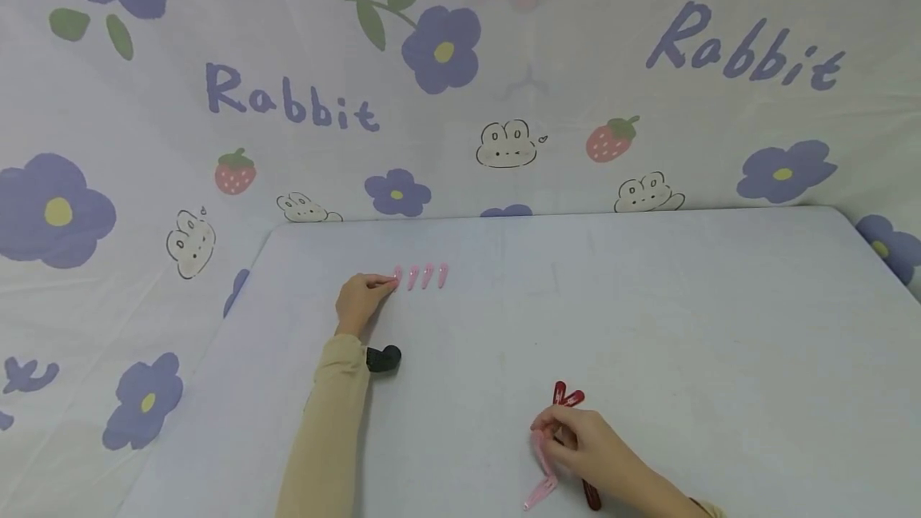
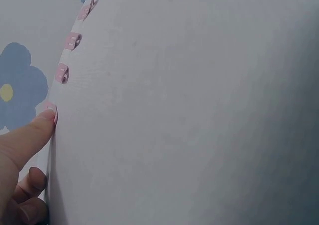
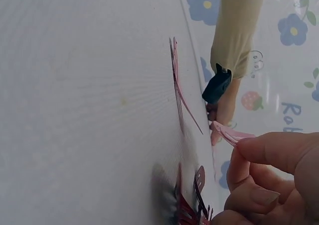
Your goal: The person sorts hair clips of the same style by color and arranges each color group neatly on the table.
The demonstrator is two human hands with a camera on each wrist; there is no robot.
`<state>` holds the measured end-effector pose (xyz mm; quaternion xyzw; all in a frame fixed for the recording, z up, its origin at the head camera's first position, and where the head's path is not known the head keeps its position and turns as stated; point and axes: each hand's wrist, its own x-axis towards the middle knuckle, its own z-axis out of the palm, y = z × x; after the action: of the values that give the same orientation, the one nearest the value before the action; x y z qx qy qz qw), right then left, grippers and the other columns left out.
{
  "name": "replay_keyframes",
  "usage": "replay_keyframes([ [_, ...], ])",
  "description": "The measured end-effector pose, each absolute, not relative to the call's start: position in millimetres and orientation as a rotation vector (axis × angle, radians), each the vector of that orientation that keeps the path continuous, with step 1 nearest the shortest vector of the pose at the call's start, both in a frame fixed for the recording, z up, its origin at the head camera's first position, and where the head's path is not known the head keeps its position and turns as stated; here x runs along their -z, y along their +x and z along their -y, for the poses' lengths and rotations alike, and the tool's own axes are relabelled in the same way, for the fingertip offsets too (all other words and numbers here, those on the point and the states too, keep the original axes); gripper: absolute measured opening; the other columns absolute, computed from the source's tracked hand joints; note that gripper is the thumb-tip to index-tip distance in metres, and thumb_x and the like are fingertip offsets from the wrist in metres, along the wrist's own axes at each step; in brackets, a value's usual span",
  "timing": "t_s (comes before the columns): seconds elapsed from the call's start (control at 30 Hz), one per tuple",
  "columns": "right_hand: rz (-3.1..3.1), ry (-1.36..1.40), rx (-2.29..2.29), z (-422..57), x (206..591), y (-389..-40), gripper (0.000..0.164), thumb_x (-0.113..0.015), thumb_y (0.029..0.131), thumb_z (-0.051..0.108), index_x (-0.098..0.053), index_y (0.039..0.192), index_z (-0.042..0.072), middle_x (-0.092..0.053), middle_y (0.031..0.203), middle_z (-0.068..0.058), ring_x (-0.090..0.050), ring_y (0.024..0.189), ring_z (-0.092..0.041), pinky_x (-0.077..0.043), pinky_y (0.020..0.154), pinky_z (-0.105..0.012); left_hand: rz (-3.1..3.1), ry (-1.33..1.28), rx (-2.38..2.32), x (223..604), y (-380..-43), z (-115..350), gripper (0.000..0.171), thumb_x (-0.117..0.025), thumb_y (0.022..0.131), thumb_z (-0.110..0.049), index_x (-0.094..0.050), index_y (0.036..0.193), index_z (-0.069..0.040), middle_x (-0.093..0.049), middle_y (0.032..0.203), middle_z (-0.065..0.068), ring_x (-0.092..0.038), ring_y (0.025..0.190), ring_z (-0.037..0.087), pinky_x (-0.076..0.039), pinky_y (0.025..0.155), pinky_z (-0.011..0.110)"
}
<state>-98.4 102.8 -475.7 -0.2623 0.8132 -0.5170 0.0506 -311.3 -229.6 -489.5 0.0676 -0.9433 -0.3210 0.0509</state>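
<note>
Pink hair clips stand in a neat row toward the back left of the table, the rightmost clip (image 1: 442, 276) slanting slightly. My left hand (image 1: 357, 300) is at the row's left end, its fingertips pinching the leftmost pink clip (image 1: 397, 272). That fingertip covers part of the clip in the left wrist view. Nearer the front, my right hand (image 1: 586, 446) pinches another pink hair clip (image 3: 230, 134) between thumb and finger. One more pink clip (image 1: 538, 494) lies on the table just below it. Dark red hair clips (image 1: 560, 392) lie partly hidden under the right hand.
A white table (image 1: 683, 326) spreads under both hands. Behind it hangs a cloth (image 1: 568, 38) printed with flowers, rabbits and strawberries. A black device (image 1: 384, 358) sits on the left wrist, by the beige sleeve (image 1: 327, 430).
</note>
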Motion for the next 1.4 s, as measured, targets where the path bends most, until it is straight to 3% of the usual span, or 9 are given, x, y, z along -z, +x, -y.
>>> replay_keyframes([
  [0.43,-2.400,-0.913,1.613,-100,481,-101,0.015,-0.053,0.086,-0.005,-0.044,0.084,0.006,-0.035,0.060,0.011,-0.029,0.050,0.003,-0.030,0.042,-0.017,2.870,0.200,0.975,487,-310,234,0.026,-0.069,0.077,-0.034,-0.072,0.092,-0.013,-0.064,0.081,0.002,-0.049,0.069,0.018,-0.036,0.060,0.031],
  [0.6,-2.373,-0.853,1.528,-102,470,-106,0.009,-0.050,0.090,0.002,-0.043,0.089,0.008,-0.043,0.057,0.010,-0.036,0.050,0.002,-0.036,0.046,-0.019,2.869,0.194,0.985,483,-308,233,0.026,-0.070,0.077,-0.033,-0.072,0.092,-0.011,-0.065,0.086,0.005,-0.051,0.073,0.020,-0.037,0.063,0.033],
  [0.97,-2.238,-0.918,1.442,-124,450,-129,0.006,-0.044,0.093,0.002,-0.040,0.093,0.007,-0.057,0.061,0.002,-0.032,0.046,0.000,-0.030,0.042,-0.019,2.859,0.210,0.986,482,-307,229,0.026,-0.069,0.078,-0.033,-0.072,0.092,-0.011,-0.062,0.080,0.004,-0.051,0.072,0.020,-0.037,0.062,0.032],
  [1.17,-2.320,-0.874,1.365,-121,438,-148,0.008,-0.044,0.092,0.000,-0.041,0.095,0.007,-0.058,0.063,0.002,-0.047,0.054,-0.008,-0.040,0.052,-0.022,2.846,0.246,1.033,481,-306,227,0.026,-0.069,0.078,-0.033,-0.072,0.091,-0.011,-0.060,0.080,0.004,-0.050,0.071,0.020,-0.036,0.061,0.031],
  [1.4,-2.395,-0.828,1.286,-110,428,-178,0.010,-0.045,0.091,0.000,-0.042,0.096,0.007,-0.058,0.062,-0.002,-0.029,0.047,-0.005,-0.026,0.044,-0.021,2.837,0.274,1.052,482,-307,226,0.025,-0.069,0.078,-0.034,-0.073,0.090,-0.012,-0.061,0.080,0.003,-0.051,0.072,0.019,-0.036,0.061,0.031],
])
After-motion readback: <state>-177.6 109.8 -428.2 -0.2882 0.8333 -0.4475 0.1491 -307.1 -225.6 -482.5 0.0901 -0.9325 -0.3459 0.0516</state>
